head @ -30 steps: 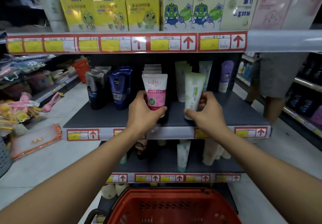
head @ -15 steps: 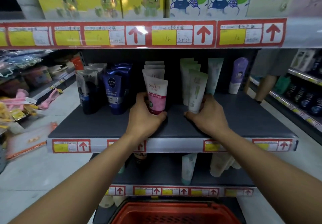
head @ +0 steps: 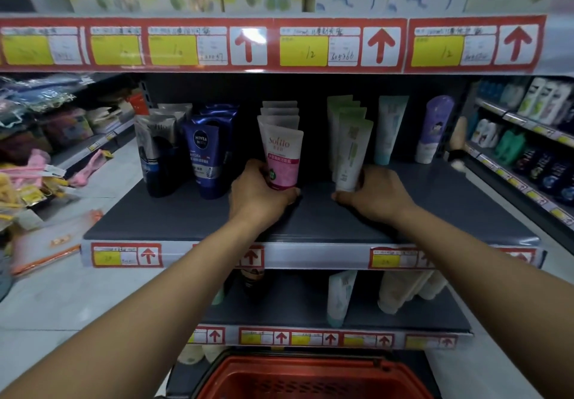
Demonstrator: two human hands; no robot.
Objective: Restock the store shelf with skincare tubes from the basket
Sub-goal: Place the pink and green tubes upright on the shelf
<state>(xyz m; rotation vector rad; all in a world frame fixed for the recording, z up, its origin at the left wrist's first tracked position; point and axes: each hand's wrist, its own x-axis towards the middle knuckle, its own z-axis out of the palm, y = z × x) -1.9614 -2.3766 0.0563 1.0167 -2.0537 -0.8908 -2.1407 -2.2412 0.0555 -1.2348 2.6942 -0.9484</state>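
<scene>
My left hand [head: 259, 192] grips the base of a pink and white Softto tube [head: 282, 153], standing it on the dark middle shelf [head: 310, 221] in front of a row of like tubes. My right hand [head: 377, 195] holds the bottom of a white and green tube [head: 352, 151], upright at the front of a matching row. The red basket [head: 313, 378] sits low at the bottom edge, below the shelves; its inside looks bare where visible.
Dark Nivea tubes [head: 203, 156] and black tubes [head: 155, 156] stand left of my hands. A pale teal tube [head: 389, 130] and a purple bottle [head: 433, 128] stand at right. More tubes lie on the lower shelf [head: 341, 321]. An aisle runs left, another shelving unit right.
Both hands have pushed their tubes deeper onto the middle shelf and lowered them until they stand there. The view has moved closer and tilted down slightly.
</scene>
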